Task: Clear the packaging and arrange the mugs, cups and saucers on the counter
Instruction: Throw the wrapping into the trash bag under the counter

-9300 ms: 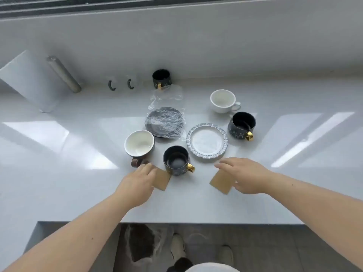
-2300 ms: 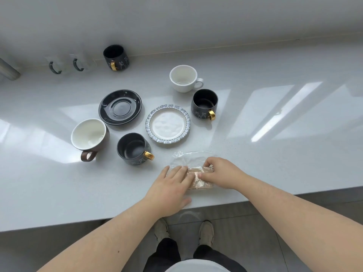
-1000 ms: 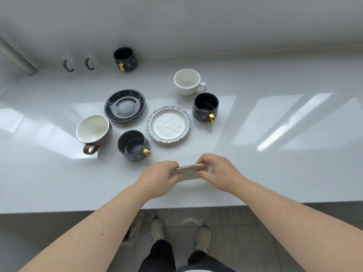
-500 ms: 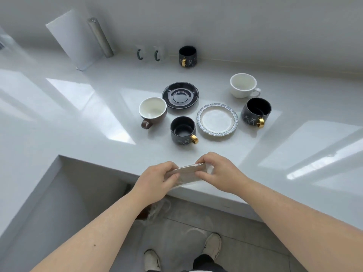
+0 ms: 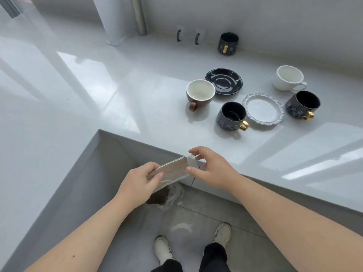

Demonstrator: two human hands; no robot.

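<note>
Here the white counter [image 5: 82,99] fills the upper and left of the frame, wrapping in an L around a gap at lower centre where grey floor and the person's two shoes show. On it, at upper right, stands the crockery: a black saucer [image 5: 223,81], just right of and behind a brown cup [image 5: 200,94] with a white inside; a white saucer [image 5: 263,109] with a patterned rim lies between two dark mugs with gold handles, the near mug [image 5: 232,116] to its left and the right mug [image 5: 302,104] at the frame's right edge. A white cup [image 5: 289,77] sits behind these, and a third dark mug [image 5: 227,43] stands at the back wall at top centre, well apart from the rest. The packaging [image 5: 170,170], a flat bundle of clear crinkled plastic with tan card inside, is held at frame centre, off the counter's front edge and above the floor gap, tilted with its right end higher. Both bare forearms reach up from the bottom corners. The left hand [image 5: 137,185] pinches the lower left end of the bundle, thumb on top and fingers curled beneath. The right hand [image 5: 211,169] grips the upper right end with thumb and fingertips, its fingers half open and arched over the top.
</note>
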